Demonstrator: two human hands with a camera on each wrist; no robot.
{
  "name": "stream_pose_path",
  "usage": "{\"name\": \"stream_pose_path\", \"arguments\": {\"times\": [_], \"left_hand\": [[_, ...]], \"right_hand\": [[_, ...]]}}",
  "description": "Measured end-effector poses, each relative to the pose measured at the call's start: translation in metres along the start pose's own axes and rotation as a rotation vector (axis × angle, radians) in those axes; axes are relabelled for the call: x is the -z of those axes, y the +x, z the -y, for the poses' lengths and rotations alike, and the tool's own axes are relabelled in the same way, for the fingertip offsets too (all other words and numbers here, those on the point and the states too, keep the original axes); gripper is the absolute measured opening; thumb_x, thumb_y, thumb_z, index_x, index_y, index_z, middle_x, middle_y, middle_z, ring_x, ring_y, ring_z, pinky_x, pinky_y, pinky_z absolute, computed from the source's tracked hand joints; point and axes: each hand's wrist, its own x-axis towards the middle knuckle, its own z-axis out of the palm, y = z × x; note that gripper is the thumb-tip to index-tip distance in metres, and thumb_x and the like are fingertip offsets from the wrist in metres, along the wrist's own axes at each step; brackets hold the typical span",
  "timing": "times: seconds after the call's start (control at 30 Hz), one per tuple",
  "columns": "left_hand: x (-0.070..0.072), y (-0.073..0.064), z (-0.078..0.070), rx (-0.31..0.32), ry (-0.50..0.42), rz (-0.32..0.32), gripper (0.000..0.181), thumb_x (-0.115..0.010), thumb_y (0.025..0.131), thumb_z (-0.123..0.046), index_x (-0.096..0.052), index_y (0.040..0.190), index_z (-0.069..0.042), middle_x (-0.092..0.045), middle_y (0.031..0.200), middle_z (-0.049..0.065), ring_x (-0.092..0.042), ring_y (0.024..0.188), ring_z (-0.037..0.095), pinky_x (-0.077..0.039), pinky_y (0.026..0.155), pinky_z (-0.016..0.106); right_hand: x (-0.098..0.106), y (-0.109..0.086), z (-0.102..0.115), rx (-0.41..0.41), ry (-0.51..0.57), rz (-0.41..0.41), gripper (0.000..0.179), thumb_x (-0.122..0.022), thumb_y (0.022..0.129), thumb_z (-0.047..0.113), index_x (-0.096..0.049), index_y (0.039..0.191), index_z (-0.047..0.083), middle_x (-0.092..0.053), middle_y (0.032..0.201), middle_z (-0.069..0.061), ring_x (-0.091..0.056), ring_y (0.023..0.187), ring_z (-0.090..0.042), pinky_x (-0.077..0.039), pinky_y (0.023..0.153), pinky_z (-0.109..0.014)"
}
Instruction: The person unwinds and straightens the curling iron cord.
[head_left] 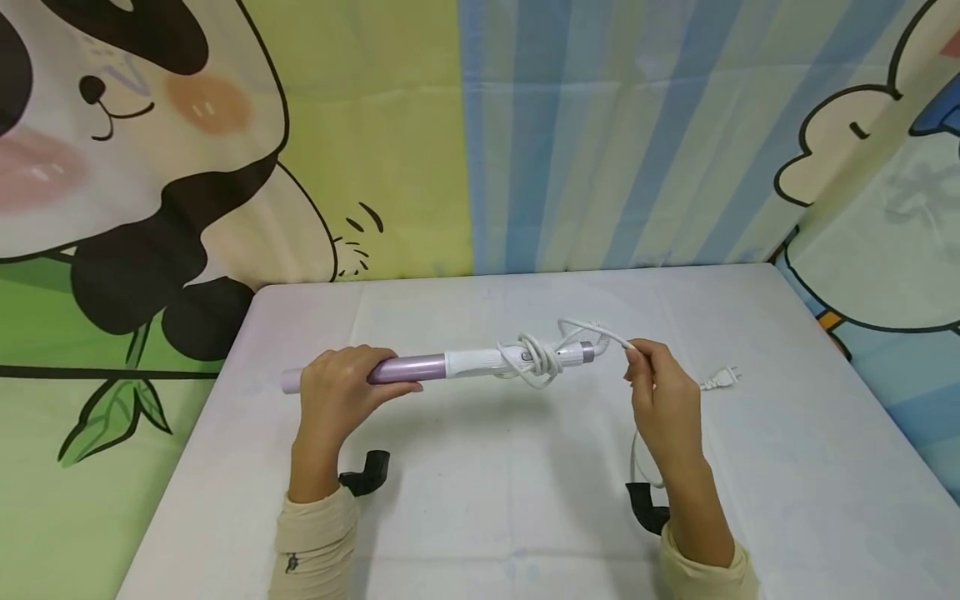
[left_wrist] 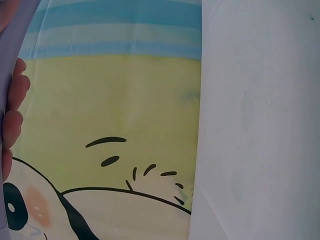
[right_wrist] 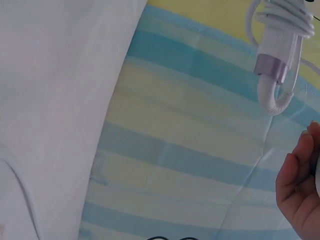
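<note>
A purple and white hair curling iron is held level above the table, its white cord wound in several loops round the handle. My left hand grips its purple barrel, fingers curled behind it. In the left wrist view, those fingertips show along the barrel. To the right, my right hand pinches a stretch of the cord between thumb and fingers. The right wrist view shows the handle's cord end bending back, with my right hand below it.
The cord's two-pin plug hangs or lies right of my right hand. A white-covered table spreads below. Behind it hangs a printed cloth with a panda and stripes. Black wrist mounts stick out beside both wrists.
</note>
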Motion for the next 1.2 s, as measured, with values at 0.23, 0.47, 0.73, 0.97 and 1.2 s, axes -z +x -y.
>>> {"name": "stream_pose_path", "arguments": {"times": [0.23, 0.47, 0.73, 0.97, 1.2], "left_hand": [[-0.001, -0.001, 0.001, -0.018, -0.025, -0.023, 0.067, -0.047, 0.070, -0.075, -0.070, 0.080, -0.013, -0.068, 0.067, 0.003, -0.058, 0.053, 0.015, -0.038, 0.047, 0.027], [0.002, 0.001, 0.001, 0.042, -0.024, -0.039, 0.051, -0.082, 0.051, -0.049, -0.070, 0.081, -0.009, -0.069, 0.070, 0.006, -0.061, 0.057, 0.020, -0.040, 0.049, 0.029], [0.002, 0.001, 0.000, 0.120, 0.014, -0.070, 0.049, -0.083, 0.052, -0.045, -0.069, 0.080, -0.007, -0.068, 0.068, 0.008, -0.061, 0.053, 0.023, -0.040, 0.049, 0.033], [0.003, 0.002, -0.002, 0.145, 0.035, -0.047, 0.050, -0.082, 0.053, -0.046, -0.069, 0.081, -0.008, -0.068, 0.068, 0.008, -0.060, 0.053, 0.023, -0.041, 0.050, 0.034], [-0.002, 0.003, -0.005, 0.117, 0.023, -0.048, 0.048, -0.082, 0.053, -0.047, -0.069, 0.080, -0.009, -0.068, 0.067, 0.006, -0.060, 0.052, 0.022, -0.040, 0.048, 0.032]], "right_hand": [[0.007, 0.005, -0.021, -0.168, -0.064, -0.024, 0.024, -0.048, 0.095, 0.014, -0.056, 0.102, -0.007, -0.058, 0.067, -0.011, -0.050, 0.058, -0.017, -0.030, 0.051, -0.005], [0.013, 0.006, -0.045, -0.267, -0.151, 0.048, 0.032, -0.042, 0.097, 0.021, -0.055, 0.107, -0.006, -0.065, 0.075, -0.015, -0.058, 0.061, -0.027, -0.039, 0.051, -0.022], [0.028, 0.001, -0.053, -0.304, -0.322, 0.318, 0.028, -0.048, 0.093, 0.007, -0.051, 0.117, -0.006, -0.059, 0.106, -0.030, -0.053, 0.091, -0.051, -0.040, 0.071, -0.059], [0.007, 0.004, -0.014, 0.029, -0.113, 0.113, 0.044, -0.063, 0.081, -0.001, -0.047, 0.122, -0.006, -0.043, 0.128, -0.028, -0.034, 0.121, -0.049, -0.026, 0.093, -0.065], [-0.022, -0.003, 0.003, 0.085, -0.080, 0.268, 0.060, -0.071, 0.078, 0.017, -0.043, 0.127, -0.003, -0.040, 0.133, -0.023, -0.025, 0.130, -0.045, -0.026, 0.093, -0.065]]}}
